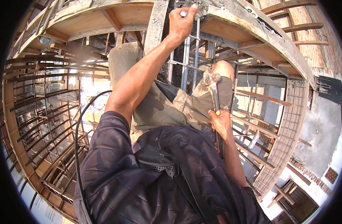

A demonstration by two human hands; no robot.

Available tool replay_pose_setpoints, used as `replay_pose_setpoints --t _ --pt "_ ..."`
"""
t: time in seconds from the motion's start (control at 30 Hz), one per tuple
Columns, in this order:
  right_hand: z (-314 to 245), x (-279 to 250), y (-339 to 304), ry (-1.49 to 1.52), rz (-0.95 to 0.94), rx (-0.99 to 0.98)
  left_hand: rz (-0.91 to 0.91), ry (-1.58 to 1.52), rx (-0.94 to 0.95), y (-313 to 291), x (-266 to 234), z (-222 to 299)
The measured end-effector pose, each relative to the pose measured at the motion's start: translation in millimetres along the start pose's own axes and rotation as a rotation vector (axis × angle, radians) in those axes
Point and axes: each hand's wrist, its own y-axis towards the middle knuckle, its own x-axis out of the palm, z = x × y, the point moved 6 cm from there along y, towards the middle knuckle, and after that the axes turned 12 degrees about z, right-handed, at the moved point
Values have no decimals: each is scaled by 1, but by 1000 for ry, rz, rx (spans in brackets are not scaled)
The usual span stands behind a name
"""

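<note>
My left hand is closed at the top middle, fist wrapped round a metal rod whose round, shiny end pokes up beside the thumb. The fist hides the rest of the rod. Below it, ribbed steel bars tied with crosswise links run between timber boards toward me. In my right hand is a hammer, gripped on its dark handle with a yellow band. Its head is raised over my right thigh, near the knee. Rough grey concrete lies just beyond my left hand.
Wooden formwork curves across the far side, with a cement-smeared board left of the bars. Timber props and poles stand far below on the left. A mesh of reinforcing bars runs down the right. A black cable hangs by my left arm.
</note>
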Motion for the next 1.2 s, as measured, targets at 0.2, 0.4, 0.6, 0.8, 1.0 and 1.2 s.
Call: replay_pose_setpoints --t 0.2,0.4,0.6,0.8,1.0,1.2 --pt "6 -2 3 16 -7 -3 -222 2 104 0 19 20" --pt "5 0 4 32 -24 -7 -361 131 -1 -17 -2 -50" --pt "-4 -1 -4 33 -16 27 -433 589 126 -26 -11 -41" --pt "-4 0 -4 6 -21 39 -495 347 -175 -23 -19 -48" --pt "0 -1 -2 18 -23 18 -478 306 -6 -19 -11 -2" --pt "-1 0 -3 26 -28 8 -669 255 126 -28 -8 1"
